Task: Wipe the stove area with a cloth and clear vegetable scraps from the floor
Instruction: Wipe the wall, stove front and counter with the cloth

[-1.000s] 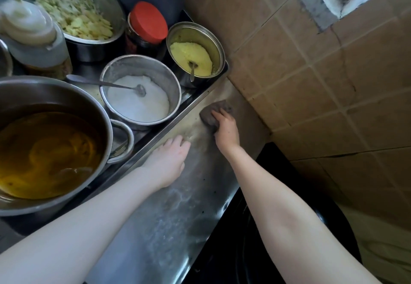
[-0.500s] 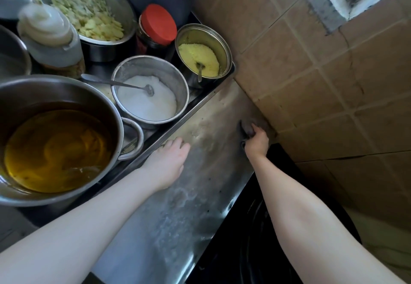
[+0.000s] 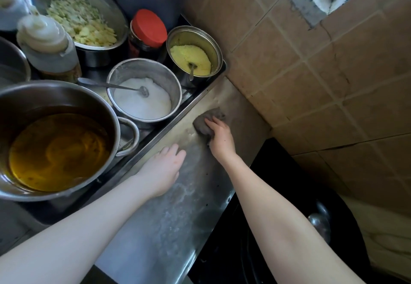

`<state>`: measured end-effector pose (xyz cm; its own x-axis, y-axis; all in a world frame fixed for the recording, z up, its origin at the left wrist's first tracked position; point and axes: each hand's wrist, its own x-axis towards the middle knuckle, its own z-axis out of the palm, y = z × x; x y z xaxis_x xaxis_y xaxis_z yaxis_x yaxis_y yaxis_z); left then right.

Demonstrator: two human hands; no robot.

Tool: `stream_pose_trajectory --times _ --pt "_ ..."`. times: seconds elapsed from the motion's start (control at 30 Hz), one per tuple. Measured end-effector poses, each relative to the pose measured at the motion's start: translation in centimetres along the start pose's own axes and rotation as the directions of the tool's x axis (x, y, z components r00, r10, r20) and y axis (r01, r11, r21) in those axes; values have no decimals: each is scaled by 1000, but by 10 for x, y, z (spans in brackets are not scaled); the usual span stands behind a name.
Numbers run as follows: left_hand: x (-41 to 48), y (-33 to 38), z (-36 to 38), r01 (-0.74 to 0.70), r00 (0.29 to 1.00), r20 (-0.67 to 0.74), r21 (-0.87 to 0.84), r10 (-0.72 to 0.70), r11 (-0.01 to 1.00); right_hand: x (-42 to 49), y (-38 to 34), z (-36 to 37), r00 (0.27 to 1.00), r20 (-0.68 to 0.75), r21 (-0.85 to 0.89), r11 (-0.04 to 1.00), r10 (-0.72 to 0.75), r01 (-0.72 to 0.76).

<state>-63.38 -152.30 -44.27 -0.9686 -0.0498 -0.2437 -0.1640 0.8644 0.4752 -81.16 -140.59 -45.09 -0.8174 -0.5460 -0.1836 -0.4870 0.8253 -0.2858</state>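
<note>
Pressing down at centre frame, the right hand (image 3: 220,135) grips a grey cloth (image 3: 202,124), fingers curled over it, on the smeared steel counter (image 3: 169,228) near the beige tiled wall (image 3: 311,83). The left hand (image 3: 163,170) lies flat with straight fingers on the same counter, lower left of the cloth. A black pan (image 3: 266,243) fills the lower right. At upper centre, a red-lidded jar (image 3: 148,27) carries a label too dim to read.

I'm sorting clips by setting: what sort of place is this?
Likely a kitchen area: a pot of amber liquid, a steel bowl of white granules, and a tiled wall beside the steel counter where the right hand holds a cloth.
</note>
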Motion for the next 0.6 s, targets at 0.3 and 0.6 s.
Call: stream_pose_trajectory --times 0.3,0.6 --pt "-7 -10 -7 61 998 2 -11 -61 998 36 13 -21 991 -66 99 989 113 -107" --pt "-30 -9 -9 73 997 24 -40 -72 997 22 32 -29 876 -84 304 849 475 -432"
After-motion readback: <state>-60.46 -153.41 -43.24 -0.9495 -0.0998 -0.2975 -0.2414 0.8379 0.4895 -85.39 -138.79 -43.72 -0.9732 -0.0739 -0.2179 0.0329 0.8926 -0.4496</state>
